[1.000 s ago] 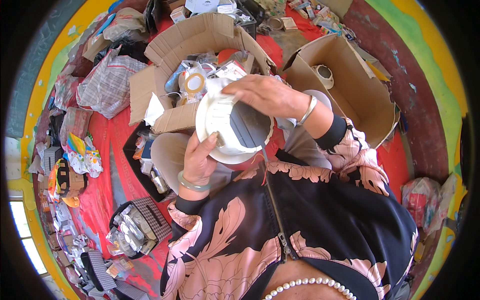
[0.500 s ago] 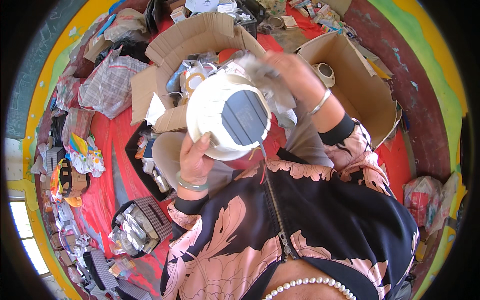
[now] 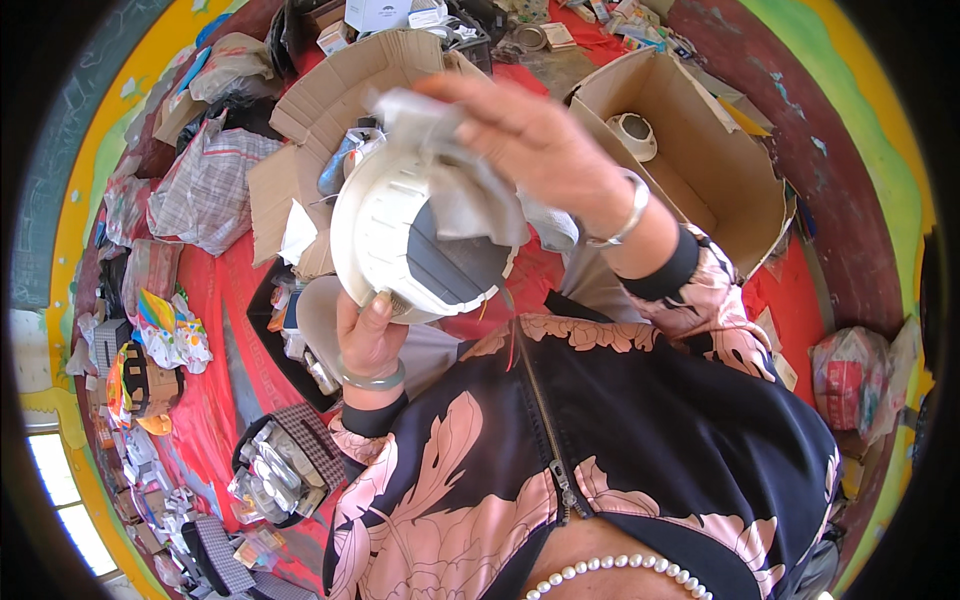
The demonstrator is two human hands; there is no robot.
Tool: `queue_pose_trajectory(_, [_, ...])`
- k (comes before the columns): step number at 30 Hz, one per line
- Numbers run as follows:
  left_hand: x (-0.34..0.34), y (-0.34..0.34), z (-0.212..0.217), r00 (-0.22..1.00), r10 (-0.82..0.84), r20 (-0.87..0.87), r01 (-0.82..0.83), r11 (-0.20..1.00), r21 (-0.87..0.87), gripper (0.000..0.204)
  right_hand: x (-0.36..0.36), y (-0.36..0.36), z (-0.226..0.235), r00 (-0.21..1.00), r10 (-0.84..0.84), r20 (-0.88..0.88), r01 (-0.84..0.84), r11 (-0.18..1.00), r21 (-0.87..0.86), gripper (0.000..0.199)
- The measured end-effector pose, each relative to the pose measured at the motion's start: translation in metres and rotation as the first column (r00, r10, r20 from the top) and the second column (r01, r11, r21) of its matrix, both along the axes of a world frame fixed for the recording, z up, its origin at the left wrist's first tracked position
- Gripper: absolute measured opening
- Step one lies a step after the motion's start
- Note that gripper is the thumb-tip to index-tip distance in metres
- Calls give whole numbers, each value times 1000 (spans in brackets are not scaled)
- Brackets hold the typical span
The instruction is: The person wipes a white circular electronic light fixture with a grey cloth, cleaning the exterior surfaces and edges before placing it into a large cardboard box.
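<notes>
Left hand [image 3: 368, 338] grips round white lamp housing [image 3: 415, 240] at its lower rim; right hand [image 3: 535, 140] presses grey cloth [image 3: 460, 190] onto its upper face, directly above.

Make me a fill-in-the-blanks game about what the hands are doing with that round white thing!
1. The left hand holds the round white fixture from ____.
2. The right hand presses a crumpled ____ against the fixture.
3. The open cardboard box at the upper right holds one small ____ part.
4. The right wrist wears a ____ bangle.

Missing words: below; cloth; white; silver
</notes>
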State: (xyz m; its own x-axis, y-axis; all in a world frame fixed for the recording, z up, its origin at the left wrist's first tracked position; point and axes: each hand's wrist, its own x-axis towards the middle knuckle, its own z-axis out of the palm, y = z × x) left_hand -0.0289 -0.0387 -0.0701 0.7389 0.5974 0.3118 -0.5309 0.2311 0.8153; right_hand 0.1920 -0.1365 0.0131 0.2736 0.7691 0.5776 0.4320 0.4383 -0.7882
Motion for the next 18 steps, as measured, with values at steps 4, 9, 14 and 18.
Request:
queue_pose_trajectory(4, [10, -3, 1, 1000, -2, -8, 1, 995, -95, 50, -10, 15, -17, 957, 94, 276, -79, 995, -62, 35])
queue_pose_trajectory(9, [15, 3, -6, 998, -54, 17, 57, 961, -270, 46, -21, 18, -13, 784, 30, 620, -70, 997, 39, 39])
queue_pose_trajectory(14, [11, 8, -8, 999, 50, 19, -42, 945, -323, 46, -25, -3, -19, 643, 302, 704, -306, 944, -125, 50])
queue_pose_trajectory(18, [7, 14, -4, 999, 44, 28, -35, 958, -286, 46, -15, -12, -19, 588, 319, 743, -305, 939, -162, 53])
